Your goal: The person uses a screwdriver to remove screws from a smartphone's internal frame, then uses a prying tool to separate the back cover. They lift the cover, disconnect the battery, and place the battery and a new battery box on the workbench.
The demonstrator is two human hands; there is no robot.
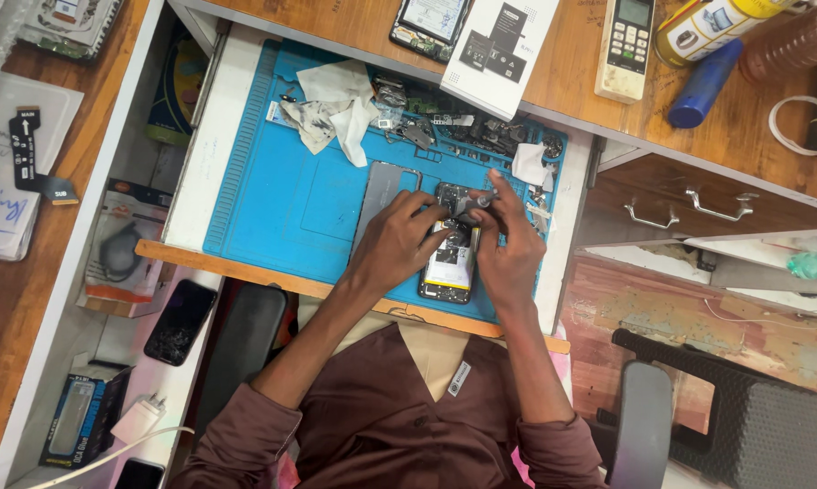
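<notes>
An opened phone [448,269] with its back off lies on a blue work mat [272,199], its circuit board and battery showing. My left hand [395,240] rests on the phone's left side, fingers curled over its upper part and holding it steady. My right hand [510,249] is at the phone's right edge, pinching a small silver-tipped tool [481,201] whose tip points at the top of the board. A grey back panel [378,192] lies flat on the mat just left of my left hand.
Crumpled tissues [336,109] and several small parts [467,134] lie along the mat's far edge. A white booklet [499,50], remote [625,45], spray can [711,23] and blue bottle [702,86] sit on the wooden desk. A black phone [180,319] lies lower left, drawers [689,208] right.
</notes>
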